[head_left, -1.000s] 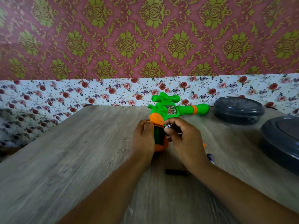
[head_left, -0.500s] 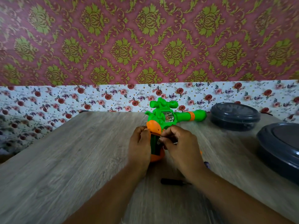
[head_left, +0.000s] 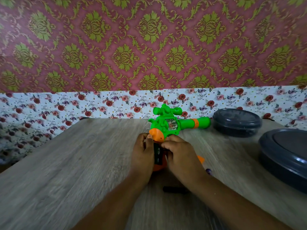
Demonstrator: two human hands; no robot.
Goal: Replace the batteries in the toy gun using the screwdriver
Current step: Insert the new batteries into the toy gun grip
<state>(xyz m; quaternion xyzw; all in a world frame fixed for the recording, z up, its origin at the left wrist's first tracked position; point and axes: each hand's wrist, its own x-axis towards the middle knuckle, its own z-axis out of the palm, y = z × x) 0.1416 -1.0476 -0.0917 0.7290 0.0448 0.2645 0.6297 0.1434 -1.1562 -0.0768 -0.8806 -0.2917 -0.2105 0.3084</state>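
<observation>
- Toy gun near table's far edge, barrel toward right, grip hidden between hands.
- Left hand curled round grip's left side.
- Right hand curled on grip; held item hidden.
- Dark, blurred screwdriver under right wrist.
- Two grey lidded tubs at right edge, nearer cut off.

- Left hand set mid-bench, back toward the camera, fingers curled inward, grip closed round the left side of the toy gun's handle.
- Right hand just beside it, knuckles up, fingertips bent and pressing into the handle's right side.
- Both forearms bare, reaching up from the near edge, converging.
</observation>
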